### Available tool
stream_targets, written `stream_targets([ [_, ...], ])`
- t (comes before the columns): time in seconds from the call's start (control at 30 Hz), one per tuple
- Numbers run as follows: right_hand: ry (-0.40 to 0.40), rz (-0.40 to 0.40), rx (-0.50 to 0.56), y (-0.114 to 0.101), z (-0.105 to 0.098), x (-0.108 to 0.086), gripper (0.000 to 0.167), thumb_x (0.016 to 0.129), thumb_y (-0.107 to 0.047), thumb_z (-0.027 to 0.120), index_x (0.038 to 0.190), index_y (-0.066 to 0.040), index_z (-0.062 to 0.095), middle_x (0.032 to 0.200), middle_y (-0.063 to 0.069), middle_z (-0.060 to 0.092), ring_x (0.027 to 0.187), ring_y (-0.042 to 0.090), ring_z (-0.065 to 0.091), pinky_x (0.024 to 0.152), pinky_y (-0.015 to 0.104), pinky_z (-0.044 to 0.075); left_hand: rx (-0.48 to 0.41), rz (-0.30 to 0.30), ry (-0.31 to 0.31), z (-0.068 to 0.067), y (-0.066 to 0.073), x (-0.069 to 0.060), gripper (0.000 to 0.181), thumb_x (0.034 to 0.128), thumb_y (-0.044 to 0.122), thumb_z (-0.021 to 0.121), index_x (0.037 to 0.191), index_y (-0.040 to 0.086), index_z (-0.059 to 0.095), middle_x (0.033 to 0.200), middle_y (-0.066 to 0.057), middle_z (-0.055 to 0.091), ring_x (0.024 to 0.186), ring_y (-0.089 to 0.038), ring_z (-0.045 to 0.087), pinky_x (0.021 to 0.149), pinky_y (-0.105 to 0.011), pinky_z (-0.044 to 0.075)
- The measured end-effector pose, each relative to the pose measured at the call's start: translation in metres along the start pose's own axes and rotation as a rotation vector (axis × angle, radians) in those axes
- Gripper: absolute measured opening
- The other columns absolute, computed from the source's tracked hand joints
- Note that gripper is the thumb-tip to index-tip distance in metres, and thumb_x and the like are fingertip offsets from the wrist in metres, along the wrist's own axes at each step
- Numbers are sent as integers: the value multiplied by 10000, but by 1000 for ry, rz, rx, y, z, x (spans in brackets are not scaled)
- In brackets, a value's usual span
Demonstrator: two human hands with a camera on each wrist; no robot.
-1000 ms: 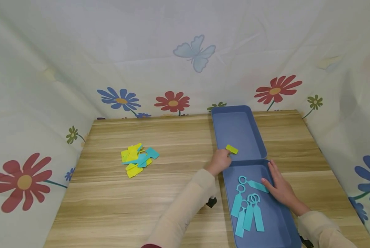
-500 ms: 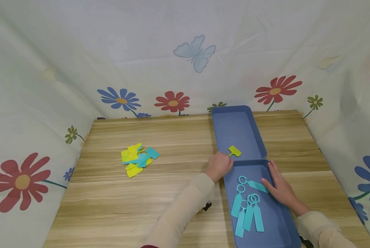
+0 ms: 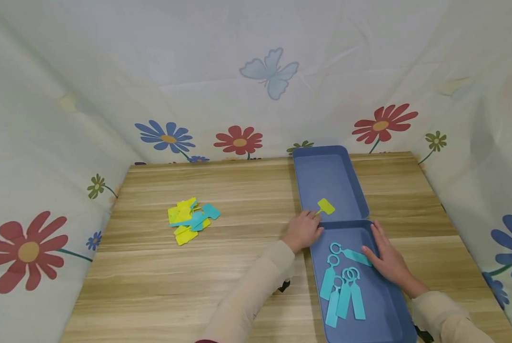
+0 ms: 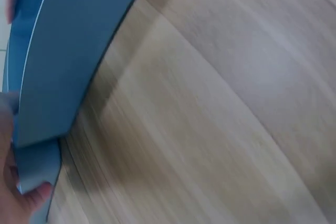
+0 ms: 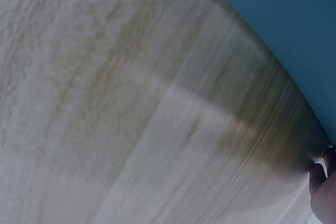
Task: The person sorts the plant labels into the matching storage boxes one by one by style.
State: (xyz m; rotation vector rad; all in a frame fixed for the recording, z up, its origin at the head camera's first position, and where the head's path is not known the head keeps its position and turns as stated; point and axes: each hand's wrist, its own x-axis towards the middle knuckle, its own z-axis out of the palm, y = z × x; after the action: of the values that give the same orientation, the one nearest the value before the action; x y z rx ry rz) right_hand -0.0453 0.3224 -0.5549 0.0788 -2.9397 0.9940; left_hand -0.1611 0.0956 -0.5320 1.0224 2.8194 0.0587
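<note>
A yellow tag (image 3: 326,206) lies in the far blue tray (image 3: 324,176), its thin stem pointing at my left hand (image 3: 303,232). That hand rests over the left edge where the trays meet, thumb spread from the fingers, some of which are hidden. In the left wrist view, a fingertip (image 4: 39,195) touches the far tray's outer side. My right hand (image 3: 390,261) grips the right wall of the near tray (image 3: 384,309), thumb inside and fingers outside. Several turquoise tags with ring ends (image 3: 343,300) lie in that near tray.
On the wooden table (image 3: 238,267), a loose pile of yellow and turquoise tags (image 3: 191,221) lies to the left. White sheets printed with flowers (image 3: 238,143) hang behind and beside the table.
The yellow tag has turned and shifted slightly right within the far tray. My left hand drew back a little, then spread its thumb and fingers. The right hand stayed in place.
</note>
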Motion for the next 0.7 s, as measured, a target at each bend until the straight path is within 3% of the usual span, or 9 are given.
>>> stream_targets([
  [0.17, -5, 4, 3, 1, 0, 0, 732, 871, -280, 529, 1413, -32, 105, 1472, 188, 70, 1290, 448, 174, 883, 651, 253, -85, 98, 76, 7, -24, -3, 477, 938, 392, 344, 1374, 202, 312, 1466, -21, 219, 1343, -193, 218, 1045, -353, 301],
  [0.27, -9, 6, 6, 0, 0, 0, 732, 873, -286, 526, 1415, -39, 99, 1472, 187, 68, 1294, 445, 167, 882, 654, 251, -69, 89, 155, 2, -47, -8, 515, 935, 373, 360, 1397, 172, 254, 1480, -66, 158, 1350, -219, 193, 1049, -393, 285],
  [0.47, -10, 4, 2, 0, -1, 0, 729, 874, -288, 524, 1414, -34, 104, 1477, 175, 61, 1285, 453, 182, 882, 647, 258, -12, -104, 255, -6, -105, -26, 584, 928, 350, 379, 1419, 127, 153, 1486, -87, 117, 1355, -230, 171, 1067, -433, 231],
  [0.7, -10, 0, 8, 0, -1, 0, 732, 874, -285, 524, 1416, -42, 96, 1479, 168, 55, 1294, 443, 171, 882, 649, 255, -114, -378, 314, -1, -169, -56, 616, 911, 329, 424, 1416, 108, 150, 1491, -102, 76, 1370, -249, 79, 1076, -491, 151],
])
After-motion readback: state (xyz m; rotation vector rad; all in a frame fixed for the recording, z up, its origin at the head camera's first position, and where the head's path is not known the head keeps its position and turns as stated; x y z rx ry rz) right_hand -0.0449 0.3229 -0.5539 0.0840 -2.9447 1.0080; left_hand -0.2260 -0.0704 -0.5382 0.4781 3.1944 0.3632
